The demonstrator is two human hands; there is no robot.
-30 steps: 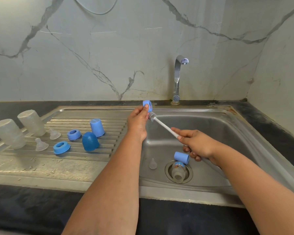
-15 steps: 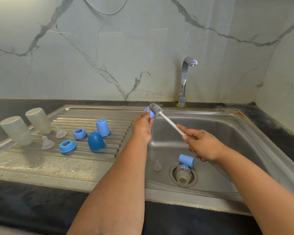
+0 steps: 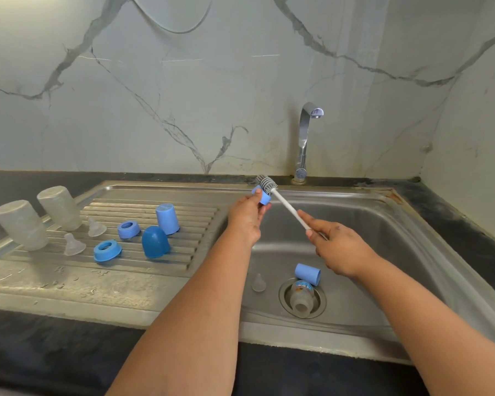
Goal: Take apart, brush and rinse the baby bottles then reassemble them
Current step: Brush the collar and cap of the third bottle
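The left hand [image 3: 247, 214] pinches a blue ring [image 3: 262, 194], half hidden by fingers; the right hand [image 3: 336, 245] grips the brush [image 3: 283, 202], its bristles touching the ring. On the drainboard [image 3: 69, 284] stand 2 bottles [image 3: 22, 224], 2 nipples [image 3: 73, 244], 2 rings, 2 caps [image 3: 167, 218]; in the sink [image 3: 383, 238] lie 1 bottle, nipple, cap.

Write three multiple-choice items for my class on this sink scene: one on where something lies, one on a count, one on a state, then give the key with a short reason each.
1. Where does the bottle with the printed label lie?
A. on the draining board
B. over the sink drain
C. on the dark counter

2. How many clear bottles stand upside down on the draining board?
A. one
B. two
C. four

3. What is the tap doing?
A. running hard
B. dripping into a bowl
C. showing no water

Key:
1 B, it rests in the basin on the drain ring.
2 B, one bottle and a second stand mouth down at the left end.
3 C, no stream shows under the spout.
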